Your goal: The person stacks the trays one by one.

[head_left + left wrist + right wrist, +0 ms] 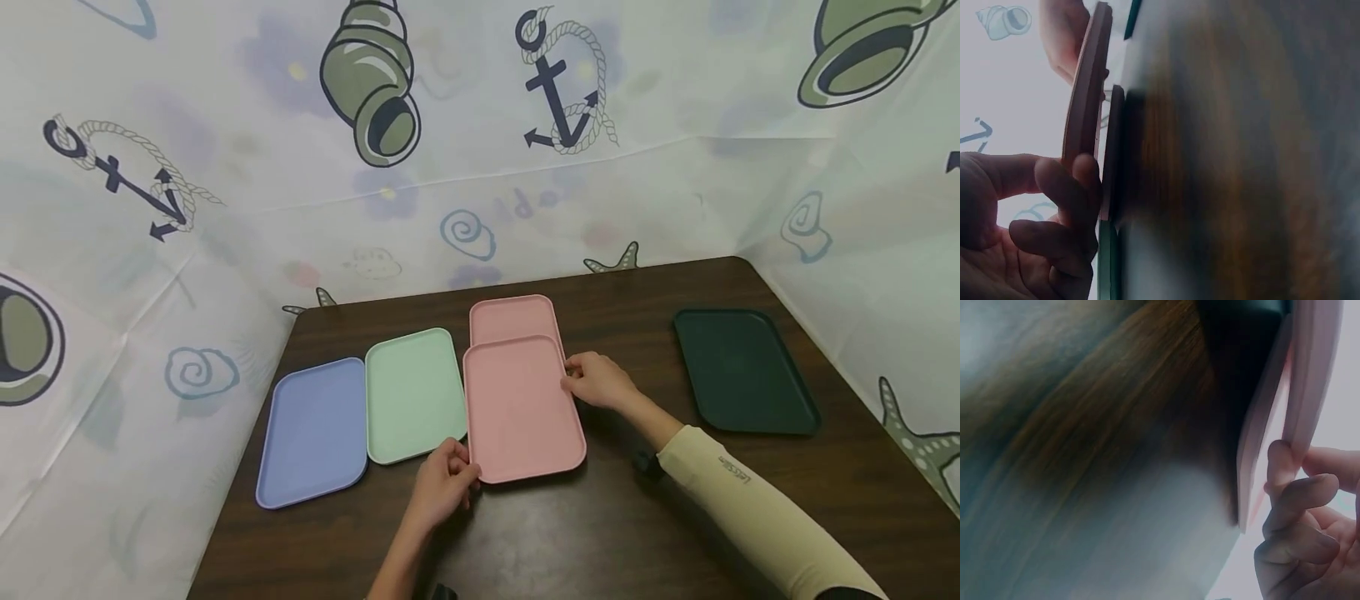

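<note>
Both hands hold a pink tray [525, 412] by its edges. My left hand [441, 482] pinches its near left corner, and my right hand [600, 381] pinches its right edge toward the far end. Behind and partly beneath it lies a second pink tray [513, 319], whose near part is hidden in the head view. Both wrist views show a gap between the held tray [1085, 94] and the lower pink tray [1260, 437], so the upper one is raised. In the right wrist view, thumb and fingers [1282, 465] close on the rim.
Left of the pink trays, a light green tray [415, 396] lies beside a blue tray [315, 433]. A dark green tray [746, 371] lies at the right of the brown wooden table [570, 533]. A patterned cloth [465, 100] hangs behind and at the sides.
</note>
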Tool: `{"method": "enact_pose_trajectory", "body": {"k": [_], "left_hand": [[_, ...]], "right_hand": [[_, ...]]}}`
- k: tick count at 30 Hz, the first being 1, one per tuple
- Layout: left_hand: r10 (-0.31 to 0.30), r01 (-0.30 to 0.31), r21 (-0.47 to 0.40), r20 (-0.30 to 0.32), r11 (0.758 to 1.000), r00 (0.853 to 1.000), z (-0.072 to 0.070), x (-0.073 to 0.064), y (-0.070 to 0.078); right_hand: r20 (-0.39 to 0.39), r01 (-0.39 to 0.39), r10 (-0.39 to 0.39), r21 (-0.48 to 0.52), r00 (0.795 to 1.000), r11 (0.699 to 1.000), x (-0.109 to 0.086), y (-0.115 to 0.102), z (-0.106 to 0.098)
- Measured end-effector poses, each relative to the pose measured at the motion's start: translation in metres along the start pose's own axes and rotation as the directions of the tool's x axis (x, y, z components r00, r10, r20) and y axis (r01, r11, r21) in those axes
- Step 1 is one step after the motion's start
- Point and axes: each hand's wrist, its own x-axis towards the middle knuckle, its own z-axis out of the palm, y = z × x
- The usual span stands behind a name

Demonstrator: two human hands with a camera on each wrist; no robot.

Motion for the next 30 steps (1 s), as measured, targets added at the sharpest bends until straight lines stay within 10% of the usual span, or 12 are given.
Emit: {"method": "enact_pose_trajectory", "body": {"k": [11,30], "left_hand": [[0.118,-0.043,0.381,-0.177,0.924,0.977,0.004,0.022,0.008],[0.149,-0.036,0.506,-0.185,0.862,0.971,0.007,0.054,0.022]], "right_hand": [[-0.070,-0.054,0.051,-0.040,0.996,0.998,0.012,0.003,0.000],[-0.127,-0.063,0.061,-0.011,0.990,0.998,0.034,0.022,0.003]]}}
